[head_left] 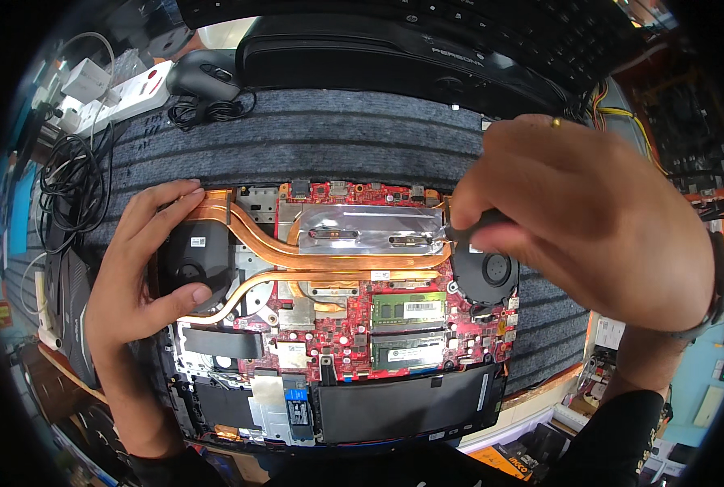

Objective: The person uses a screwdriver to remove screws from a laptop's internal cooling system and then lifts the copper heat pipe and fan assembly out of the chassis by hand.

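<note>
An opened laptop (335, 357) lies on the mat, its red circuit board, copper heat pipes (329, 261) and two black fans exposed. My left hand (139, 264) spreads over its left side, fingertips on the upper copper end and thumb over the left fan (193, 253). In my right hand (552, 211), thumb and fingers close round a dark-handled screwdriver (489, 221). Its tip is near the right end of the silvery film-covered plate (362, 221), beside the right fan (485, 274); the hand hides most of the tool. Below the pipes sit two green memory modules (410, 309).
A grey ribbed mat (329, 130) lies under the laptop. Behind it stand a black mouse (205, 75) with its cable, a black box-like device (362, 69) and a keyboard (524, 32). A white power strip (126, 99) and coiled black cables (74, 183) are at the left.
</note>
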A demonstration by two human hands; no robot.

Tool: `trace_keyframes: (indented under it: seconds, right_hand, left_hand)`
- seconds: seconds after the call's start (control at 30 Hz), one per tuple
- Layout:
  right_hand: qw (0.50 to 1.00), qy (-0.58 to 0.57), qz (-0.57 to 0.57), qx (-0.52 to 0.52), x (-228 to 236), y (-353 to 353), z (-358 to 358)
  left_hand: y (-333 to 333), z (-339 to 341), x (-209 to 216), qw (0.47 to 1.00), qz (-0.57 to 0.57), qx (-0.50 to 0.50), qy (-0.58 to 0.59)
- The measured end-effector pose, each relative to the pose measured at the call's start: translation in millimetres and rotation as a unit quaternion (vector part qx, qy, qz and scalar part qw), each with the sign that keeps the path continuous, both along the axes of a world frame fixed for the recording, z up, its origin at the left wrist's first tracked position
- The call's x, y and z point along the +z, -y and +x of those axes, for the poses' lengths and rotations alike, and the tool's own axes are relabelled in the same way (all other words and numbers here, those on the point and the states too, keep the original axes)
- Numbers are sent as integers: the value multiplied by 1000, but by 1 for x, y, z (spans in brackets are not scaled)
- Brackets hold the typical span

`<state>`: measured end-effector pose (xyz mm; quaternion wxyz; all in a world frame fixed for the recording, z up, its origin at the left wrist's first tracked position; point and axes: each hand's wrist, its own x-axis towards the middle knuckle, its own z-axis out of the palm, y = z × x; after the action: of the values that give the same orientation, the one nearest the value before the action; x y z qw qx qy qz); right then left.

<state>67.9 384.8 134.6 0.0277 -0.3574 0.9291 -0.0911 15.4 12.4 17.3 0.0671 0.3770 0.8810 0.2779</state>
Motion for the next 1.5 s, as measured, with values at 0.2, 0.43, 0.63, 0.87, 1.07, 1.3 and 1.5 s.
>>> trace_keyframes:
  seconds: [0.2, 0.43, 0.63, 0.87, 1.07, 1.3, 1.5]
  right_hand:
    - [982, -61, 153, -94, 7, 9, 16]
    - [987, 7, 108, -115, 8, 5, 16]
    - [982, 15, 133, -130, 8, 4, 17]
    - [980, 41, 141, -138, 12, 2, 15]
    - [992, 17, 86, -93, 8, -1, 15]
    - [990, 10, 98, -101, 11, 1, 19]
    - [990, 24, 103, -94, 15, 2, 16]
  left_hand:
    - [0, 0, 0, 1000, -3, -5, -7]
    - [1, 0, 0, 1000, -4, -4, -6]
    - [1, 1, 1, 1000, -1, -6, -7]
    - [1, -1, 1, 1000, -8, -16, -22]
    - [1, 0, 0, 1000, 1, -18, -26]
    - [2, -1, 0, 999, 2, -23, -27]
    - [2, 1, -1, 1000, -2, -17, -21]
